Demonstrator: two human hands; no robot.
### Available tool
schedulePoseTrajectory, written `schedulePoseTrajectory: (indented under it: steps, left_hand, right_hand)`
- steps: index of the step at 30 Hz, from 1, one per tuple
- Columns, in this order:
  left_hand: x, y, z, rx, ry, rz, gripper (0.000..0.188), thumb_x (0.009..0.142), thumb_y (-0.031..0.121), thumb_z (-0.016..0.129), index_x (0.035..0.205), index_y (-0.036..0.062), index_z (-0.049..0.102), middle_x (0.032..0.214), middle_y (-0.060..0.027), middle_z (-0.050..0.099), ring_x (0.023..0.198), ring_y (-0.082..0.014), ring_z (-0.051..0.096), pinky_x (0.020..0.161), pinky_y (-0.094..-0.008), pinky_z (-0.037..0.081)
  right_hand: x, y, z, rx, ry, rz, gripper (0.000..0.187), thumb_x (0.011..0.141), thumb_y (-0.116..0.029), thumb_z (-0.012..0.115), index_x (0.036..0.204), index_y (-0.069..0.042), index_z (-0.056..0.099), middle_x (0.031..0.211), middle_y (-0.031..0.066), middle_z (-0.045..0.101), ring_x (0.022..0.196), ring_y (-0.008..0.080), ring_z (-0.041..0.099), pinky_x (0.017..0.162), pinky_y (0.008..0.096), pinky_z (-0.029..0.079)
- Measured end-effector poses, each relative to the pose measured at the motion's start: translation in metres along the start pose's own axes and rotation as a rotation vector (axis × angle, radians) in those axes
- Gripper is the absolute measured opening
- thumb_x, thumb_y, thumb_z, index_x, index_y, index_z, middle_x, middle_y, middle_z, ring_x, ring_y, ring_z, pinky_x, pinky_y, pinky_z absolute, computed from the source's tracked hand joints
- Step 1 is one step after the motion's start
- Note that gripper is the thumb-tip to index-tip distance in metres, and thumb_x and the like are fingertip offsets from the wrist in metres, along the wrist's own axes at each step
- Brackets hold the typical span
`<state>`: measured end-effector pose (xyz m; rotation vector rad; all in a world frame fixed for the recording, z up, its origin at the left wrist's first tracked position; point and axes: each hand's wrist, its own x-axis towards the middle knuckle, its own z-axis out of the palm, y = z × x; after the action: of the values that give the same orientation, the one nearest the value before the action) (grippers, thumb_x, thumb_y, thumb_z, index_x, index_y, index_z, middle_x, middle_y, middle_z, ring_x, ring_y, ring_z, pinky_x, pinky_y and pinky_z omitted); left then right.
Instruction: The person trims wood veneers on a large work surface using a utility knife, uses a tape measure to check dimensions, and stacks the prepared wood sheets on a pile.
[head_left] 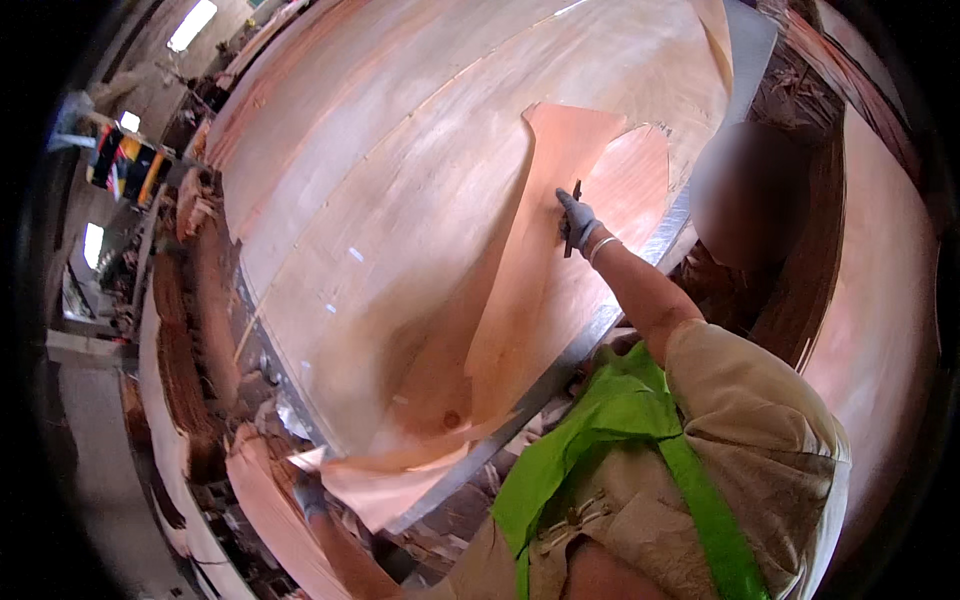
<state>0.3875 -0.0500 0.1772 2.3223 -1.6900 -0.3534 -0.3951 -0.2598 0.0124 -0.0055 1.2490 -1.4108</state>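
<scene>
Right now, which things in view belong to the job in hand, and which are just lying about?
Seemingly in the job:
dark slim tool in the gloved right hand
reddish thin strip beneath that hand
large pale sheet under the strip

Probably just lying about:
brown stacked layers at left
loose scraps below the sheet's near edge
multicoloured object, far left

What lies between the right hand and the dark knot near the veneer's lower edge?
Head view: past the dark tool in the gloved right hand, only bare veneer shows before the dark knot.
</scene>
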Motion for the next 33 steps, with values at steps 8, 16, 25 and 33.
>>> schedulePoseTrajectory:
  steps: [8,16,25,33]
  left_hand:
    - [-0.055,0.352,0.15,-0.134,0.145,0.568,0.05,0.08,0.014,0.055,0.123,-0.0063,0.042,0.124,-0.0237,0.046,0.118,-0.0344,0.041,0.103,-0.0393,0.027]
    - [-0.176,0.412,0.338,-0.865,-0.667,0.062,0.033,0.085,0.017,0.051,0.116,0.0065,0.05,0.106,-0.0127,0.059,0.099,-0.0273,0.055,0.086,-0.0396,0.043]
    - [-0.147,0.426,0.35,-1.144,-0.096,-0.002,0.025,0.085,0.012,0.05,0.109,0.0037,0.049,0.104,-0.0101,0.059,0.099,-0.0198,0.053,0.088,-0.0332,0.041]
    - [-0.066,0.444,0.33,-2.119,0.24,-0.763,0.02,0.079,0.026,0.065,0.075,0.0079,0.059,0.073,-0.0046,0.063,0.065,-0.0156,0.059,0.058,-0.0248,0.049]
  right_hand:
    - [-0.006,0.0,-0.018,-0.26,0.132,-0.173,0.019,0.075,-0.02,0.067,0.072,-0.007,0.054,0.052,0.0023,0.046,0.038,0.0145,0.041,0.034,0.0301,0.032]
    - [0.015,-0.037,-0.037,-0.257,0.162,-0.294,0.03,0.072,-0.03,0.073,0.074,-0.008,0.054,0.053,0.0017,0.047,0.038,0.0145,0.041,0.036,0.0297,0.034]
    - [0.132,-0.117,-0.083,0.011,0.224,-0.244,0.023,0.073,-0.024,0.072,0.073,-0.011,0.053,0.052,-0.002,0.042,0.041,0.0122,0.04,0.039,0.0272,0.033]
    - [0.123,-0.2,-0.072,-0.187,-0.121,-0.244,0.022,0.075,-0.021,0.069,0.075,-0.006,0.054,0.054,0.001,0.047,0.04,0.0113,0.04,0.036,0.0271,0.032]
